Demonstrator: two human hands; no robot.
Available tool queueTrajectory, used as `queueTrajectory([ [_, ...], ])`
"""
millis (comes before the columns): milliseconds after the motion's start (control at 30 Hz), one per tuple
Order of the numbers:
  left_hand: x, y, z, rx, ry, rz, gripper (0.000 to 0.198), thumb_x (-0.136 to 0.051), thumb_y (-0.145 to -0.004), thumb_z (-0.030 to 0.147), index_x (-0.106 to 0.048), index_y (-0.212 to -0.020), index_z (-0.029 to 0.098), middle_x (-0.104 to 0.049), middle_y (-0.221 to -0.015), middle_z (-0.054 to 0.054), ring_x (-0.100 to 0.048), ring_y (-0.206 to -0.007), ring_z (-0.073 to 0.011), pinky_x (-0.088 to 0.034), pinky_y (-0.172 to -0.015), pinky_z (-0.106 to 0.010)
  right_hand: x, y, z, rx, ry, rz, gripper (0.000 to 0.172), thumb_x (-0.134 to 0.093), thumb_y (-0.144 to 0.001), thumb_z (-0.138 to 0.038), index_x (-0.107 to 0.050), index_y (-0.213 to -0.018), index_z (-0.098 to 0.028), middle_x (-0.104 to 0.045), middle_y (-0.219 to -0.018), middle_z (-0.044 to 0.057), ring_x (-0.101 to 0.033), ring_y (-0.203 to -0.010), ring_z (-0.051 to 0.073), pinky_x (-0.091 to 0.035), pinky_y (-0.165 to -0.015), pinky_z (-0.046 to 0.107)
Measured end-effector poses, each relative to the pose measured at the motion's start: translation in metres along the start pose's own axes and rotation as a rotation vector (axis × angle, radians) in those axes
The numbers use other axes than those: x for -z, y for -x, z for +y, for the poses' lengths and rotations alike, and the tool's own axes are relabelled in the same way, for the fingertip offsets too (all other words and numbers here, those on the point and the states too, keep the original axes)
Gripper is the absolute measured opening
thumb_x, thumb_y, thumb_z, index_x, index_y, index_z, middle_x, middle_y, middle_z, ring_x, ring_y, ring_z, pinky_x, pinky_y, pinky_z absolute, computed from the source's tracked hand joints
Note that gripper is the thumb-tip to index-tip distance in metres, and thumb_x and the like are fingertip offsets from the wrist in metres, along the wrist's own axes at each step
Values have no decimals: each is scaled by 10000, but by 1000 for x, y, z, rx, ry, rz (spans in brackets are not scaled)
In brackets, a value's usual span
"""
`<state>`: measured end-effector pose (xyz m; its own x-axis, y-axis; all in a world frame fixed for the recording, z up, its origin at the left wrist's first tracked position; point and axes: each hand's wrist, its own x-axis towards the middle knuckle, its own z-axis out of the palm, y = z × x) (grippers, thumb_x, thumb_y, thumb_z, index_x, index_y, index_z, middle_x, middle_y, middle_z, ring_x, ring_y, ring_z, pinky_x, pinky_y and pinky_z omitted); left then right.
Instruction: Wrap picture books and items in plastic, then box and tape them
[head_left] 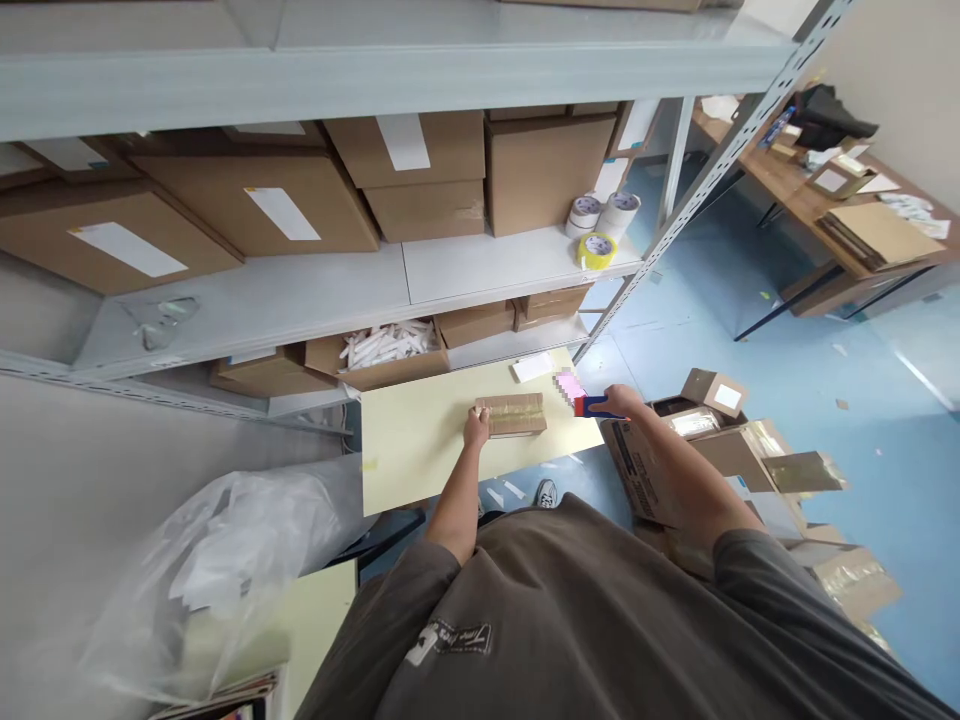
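Observation:
My left hand (476, 427) grips the left end of a small brown cardboard box (516, 414), which lies flat on the pale yellow tabletop (420, 440). Shiny clear tape runs lengthwise along the top of this box. To the right, over the table's end, my right hand (622, 400) is closed around a red-and-blue hand tool (592, 406); its exact kind is not clear. The tool points left and stands apart from the box. Just behind its tip lies a pink slip (570, 388), partly blurred out. A white label sheet (532, 367) rests near the table's back edge.
Grey shelving (315, 290) with brown cartons rises behind the table. Tape rolls (597, 250) stand on its middle shelf. Below, an open carton holds many white tubes (394, 345). Opened cartons (720, 450) crowd the floor at right; plastic wrap (255, 540) lies at left.

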<state>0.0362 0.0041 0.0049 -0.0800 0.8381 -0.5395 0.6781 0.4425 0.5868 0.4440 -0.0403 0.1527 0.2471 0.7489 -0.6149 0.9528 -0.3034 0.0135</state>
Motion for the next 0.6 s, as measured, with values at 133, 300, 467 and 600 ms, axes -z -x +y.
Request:
queueTrajectory([
  [133,19,-7,-13,23,98,8,451,-518,-1089,503,-628,-1381,177,-745,-1371,-194,-697,-1305,-321,-523,-1033,-372,-6,-1,-39,21,-51,23,623,-751,-882,-725,-812,-1097,-144,-794,-1149,210,-756,-1060,324,-519,-773,302],
  [300,58,-18,-36,78,143,58,430,-570,-1069,460,-668,-1331,133,-757,-1344,-198,-719,-1262,-312,-539,-1001,-347,1,5,-128,99,-95,57,658,-769,-855,-753,-821,-1073,-135,-798,-1146,207,-759,-1040,317,-521,-771,305],
  [467,104,-19,-55,132,187,188,546,-549,-1064,548,-659,-1371,110,-770,-1302,-203,-729,-1215,-324,-560,-963,-350,18,22,-220,233,-125,48,682,-756,-834,-792,-827,-1040,-146,-812,-1039,182,-774,-951,300,-514,-739,303],
  [600,129,1,-62,-64,296,141,593,-422,-1085,653,-731,-1285,188,-801,-1262,-129,-742,-1180,-281,-568,-984,-340,15,42,-294,308,-90,59,646,-745,-862,-751,-817,-1099,-154,-803,-1135,186,-765,-1052,310,-535,-775,304],
])
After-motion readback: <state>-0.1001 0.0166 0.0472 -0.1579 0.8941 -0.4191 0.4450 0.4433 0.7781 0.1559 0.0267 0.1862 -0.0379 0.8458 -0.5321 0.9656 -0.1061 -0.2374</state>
